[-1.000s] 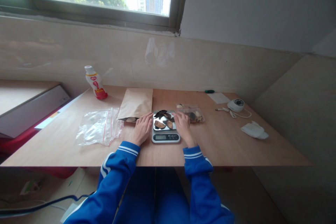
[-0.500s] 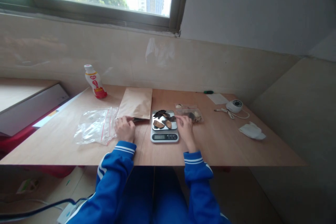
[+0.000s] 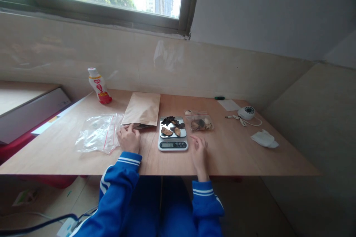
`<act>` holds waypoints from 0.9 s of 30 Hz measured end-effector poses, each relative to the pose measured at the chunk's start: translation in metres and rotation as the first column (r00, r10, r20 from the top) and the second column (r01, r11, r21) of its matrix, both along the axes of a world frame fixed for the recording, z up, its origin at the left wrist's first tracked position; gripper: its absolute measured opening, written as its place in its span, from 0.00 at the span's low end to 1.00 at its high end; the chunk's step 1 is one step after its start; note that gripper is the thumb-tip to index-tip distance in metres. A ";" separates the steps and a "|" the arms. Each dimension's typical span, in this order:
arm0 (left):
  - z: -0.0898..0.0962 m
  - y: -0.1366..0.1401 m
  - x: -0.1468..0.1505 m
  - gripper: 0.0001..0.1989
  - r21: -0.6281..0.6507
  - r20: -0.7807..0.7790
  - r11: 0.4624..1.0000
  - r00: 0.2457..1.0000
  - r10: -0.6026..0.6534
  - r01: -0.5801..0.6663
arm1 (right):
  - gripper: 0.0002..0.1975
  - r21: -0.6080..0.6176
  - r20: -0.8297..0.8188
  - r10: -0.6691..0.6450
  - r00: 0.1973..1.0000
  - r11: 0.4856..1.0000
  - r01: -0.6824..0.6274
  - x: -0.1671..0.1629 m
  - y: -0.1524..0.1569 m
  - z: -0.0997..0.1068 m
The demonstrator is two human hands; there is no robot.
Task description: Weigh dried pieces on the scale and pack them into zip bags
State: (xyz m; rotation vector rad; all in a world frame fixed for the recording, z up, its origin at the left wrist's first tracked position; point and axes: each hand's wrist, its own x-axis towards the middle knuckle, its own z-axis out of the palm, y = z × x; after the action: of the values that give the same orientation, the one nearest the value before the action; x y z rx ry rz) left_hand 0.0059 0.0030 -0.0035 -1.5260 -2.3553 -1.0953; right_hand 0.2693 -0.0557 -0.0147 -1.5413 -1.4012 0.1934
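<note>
A kitchen scale stands in the middle of the table with its small display lit, the digits too small to read surely. Several dark, bark-like dried pieces lie on its metal plate. My left hand is at the near edge of a brown paper bag, fingers curled at its slightly gaping mouth. To the right of the scale, my right hand rests low over the table, fingers loosely stretched and holding nothing visible. Just beyond it lies a clear zip bag with dried pieces inside.
Clear plastic zip bags lie left of my left hand. A white and red bottle stands at the back left. On the right are a white camera-like device with cable, a crumpled white cloth or tissue, paper and a green-handled tool.
My right hand has drawn back from the scale's right edge towards me, uncovering more of the zip bag. My left hand stays at the paper bag's mouth. The view has shifted slightly.
</note>
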 end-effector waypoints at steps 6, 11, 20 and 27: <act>-0.003 0.003 0.000 0.24 -0.109 -0.041 0.993 0.998 0.043 -0.048 | 0.13 -0.022 0.248 0.064 0.967 0.998 -0.060 -0.053 0.011 0.031; -0.001 0.003 -0.002 0.18 -0.114 -0.028 0.992 0.998 0.059 -0.062 | 0.13 -0.140 0.434 0.148 0.889 0.986 -0.096 -0.080 0.019 0.040; -0.001 0.006 -0.002 0.18 -0.078 0.013 0.995 0.998 0.066 -0.065 | 0.07 -0.129 0.416 0.160 0.895 0.985 -0.116 -0.084 0.024 0.043; 0.005 0.006 -0.005 0.16 -0.133 0.051 0.991 0.998 0.021 -0.014 | 0.10 0.127 0.183 -0.111 0.977 0.988 0.089 -0.033 0.002 0.047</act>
State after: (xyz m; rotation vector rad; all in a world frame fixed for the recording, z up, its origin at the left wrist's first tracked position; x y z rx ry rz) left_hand 0.0012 0.0093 0.0012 -1.5327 -2.5185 -1.0047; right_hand 0.2365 -0.0536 0.0319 -1.5586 -1.4510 -0.1000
